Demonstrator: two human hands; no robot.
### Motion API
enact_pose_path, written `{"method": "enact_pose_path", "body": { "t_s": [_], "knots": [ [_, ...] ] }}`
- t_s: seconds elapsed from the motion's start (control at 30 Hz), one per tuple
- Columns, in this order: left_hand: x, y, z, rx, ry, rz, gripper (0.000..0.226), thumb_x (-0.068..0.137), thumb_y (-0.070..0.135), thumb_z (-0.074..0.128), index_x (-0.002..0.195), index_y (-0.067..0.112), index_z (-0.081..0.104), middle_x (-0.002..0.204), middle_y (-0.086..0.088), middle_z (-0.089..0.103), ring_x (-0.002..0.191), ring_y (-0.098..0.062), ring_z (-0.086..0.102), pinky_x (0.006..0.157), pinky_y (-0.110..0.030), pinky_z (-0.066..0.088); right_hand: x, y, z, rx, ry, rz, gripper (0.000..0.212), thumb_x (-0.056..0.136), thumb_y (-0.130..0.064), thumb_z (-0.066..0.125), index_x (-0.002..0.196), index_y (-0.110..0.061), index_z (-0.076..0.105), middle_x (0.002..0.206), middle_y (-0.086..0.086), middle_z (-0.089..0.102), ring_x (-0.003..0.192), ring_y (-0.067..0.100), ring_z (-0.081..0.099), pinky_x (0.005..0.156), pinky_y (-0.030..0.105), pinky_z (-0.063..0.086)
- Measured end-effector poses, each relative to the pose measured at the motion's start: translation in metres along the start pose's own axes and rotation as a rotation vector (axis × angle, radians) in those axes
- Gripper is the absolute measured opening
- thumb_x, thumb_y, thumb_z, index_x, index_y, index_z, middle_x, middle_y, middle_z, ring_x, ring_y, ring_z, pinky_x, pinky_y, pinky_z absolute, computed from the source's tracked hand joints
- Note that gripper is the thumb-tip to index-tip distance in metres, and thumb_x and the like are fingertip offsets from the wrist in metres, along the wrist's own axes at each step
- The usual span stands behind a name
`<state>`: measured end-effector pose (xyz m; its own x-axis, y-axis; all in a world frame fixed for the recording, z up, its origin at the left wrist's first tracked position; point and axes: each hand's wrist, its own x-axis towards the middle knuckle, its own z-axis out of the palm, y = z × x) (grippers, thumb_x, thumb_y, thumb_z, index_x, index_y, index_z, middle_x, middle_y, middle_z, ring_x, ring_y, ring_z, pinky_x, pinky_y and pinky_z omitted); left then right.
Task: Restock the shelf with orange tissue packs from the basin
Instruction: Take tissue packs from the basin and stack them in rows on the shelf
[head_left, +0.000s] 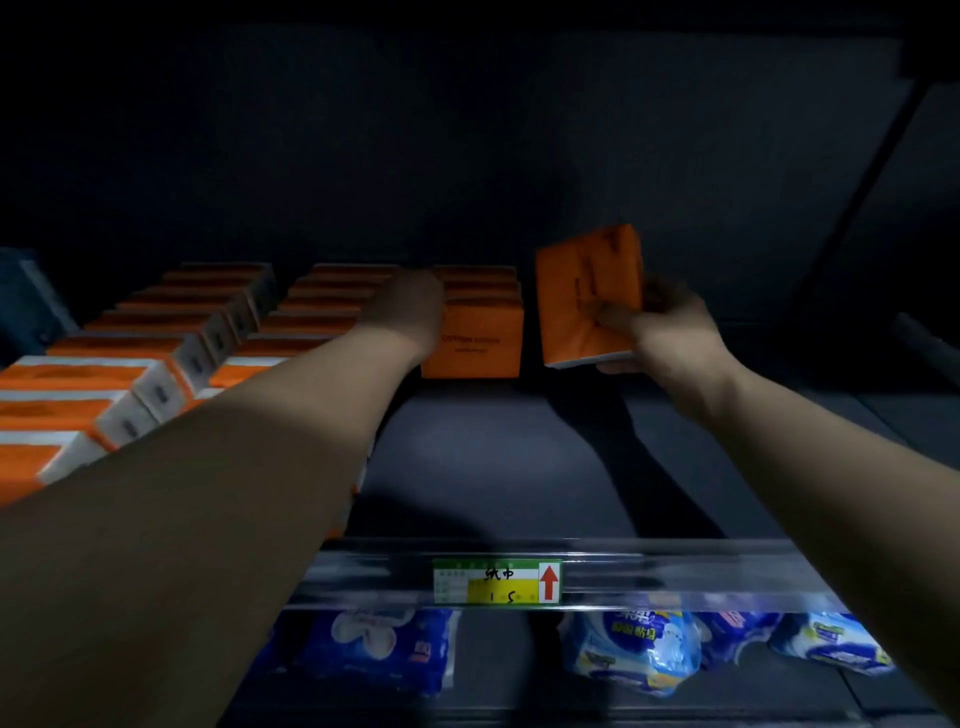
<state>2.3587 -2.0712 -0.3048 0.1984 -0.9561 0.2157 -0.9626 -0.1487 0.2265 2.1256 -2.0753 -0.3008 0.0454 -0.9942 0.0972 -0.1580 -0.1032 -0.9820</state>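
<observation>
Gripping the orange tissue pack (589, 296) low, the right hand (670, 332) holds it tilted.

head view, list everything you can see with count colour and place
shelf: one, dark grey, under the rows
shelved tissue packs: many in three rows, orange, left and middle of the shelf; arm hides some
held tissue pack: one, orange, tilted above the shelf, right of the rows
price label: one, green, yellow and white with red arrow, on the shelf's front edge
wrapped packs: at least four, blue and white, on the lower shelf
left grip: bare hand, touching the front pack of the right-hand row
right grip: bare hand, holding the held tissue pack
</observation>
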Motion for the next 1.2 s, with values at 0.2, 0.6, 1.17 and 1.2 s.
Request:
{"method": "enact_pose_path", "body": {
  "t_s": [0.2, 0.6, 1.17, 1.2],
  "knots": [
    [-0.008, -0.003, -0.018, 0.003, -0.003, 0.067, 0.042, 0.093, 0.009, 0.052, 0.134, 0.006, 0.047, 0.136, -0.017, 0.049, 0.123, -0.030, 0.049, 0.098, -0.030, 0.039, -0.012, -0.015, 0.006, -0.115, -0.090, -0.075, 0.042, 0.075, -0.011, 0.076, 0.111, -0.017, 0.053, 0.106, 0.005, 0.064, 0.086, 0.022, 0.067, 0.068, 0.034, 0.058],
    [-0.054, -0.058, -0.046, 0.101, 0.034, -0.074, 0.038, 0.091, 0.040, 0.049, 0.117, 0.017, 0.064, 0.121, -0.011, 0.062, 0.107, -0.031, 0.059, 0.085, -0.033, 0.046, -0.018, -0.012, 0.058, -0.852, -0.294, -0.320, 0.053, 0.080, -0.026, 0.071, 0.128, -0.034, 0.050, 0.125, 0.004, 0.043, 0.107, 0.024, 0.053, 0.091, 0.033, 0.047],
    [-0.059, -0.064, -0.045, 0.044, 0.029, -0.134, 0.033, 0.090, 0.040, 0.052, 0.115, 0.022, 0.063, 0.118, -0.005, 0.062, 0.105, -0.025, 0.058, 0.081, -0.032, 0.044, -0.015, 0.004, 0.091, -0.984, -0.094, -0.412, 0.053, 0.083, -0.026, 0.065, 0.133, -0.025, 0.048, 0.132, 0.011, 0.037, 0.121, 0.031, 0.032, 0.103, 0.040, 0.035],
    [-0.061, -0.063, -0.046, 0.029, 0.034, -0.132, 0.032, 0.090, 0.039, 0.052, 0.115, 0.022, 0.063, 0.117, -0.005, 0.063, 0.104, -0.025, 0.059, 0.079, -0.031, 0.044, -0.019, 0.002, 0.091, -0.980, -0.096, -0.420, 0.057, 0.082, -0.029, 0.067, 0.134, -0.024, 0.047, 0.134, 0.011, 0.038, 0.122, 0.031, 0.032, 0.104, 0.040, 0.033]
  ]
}}
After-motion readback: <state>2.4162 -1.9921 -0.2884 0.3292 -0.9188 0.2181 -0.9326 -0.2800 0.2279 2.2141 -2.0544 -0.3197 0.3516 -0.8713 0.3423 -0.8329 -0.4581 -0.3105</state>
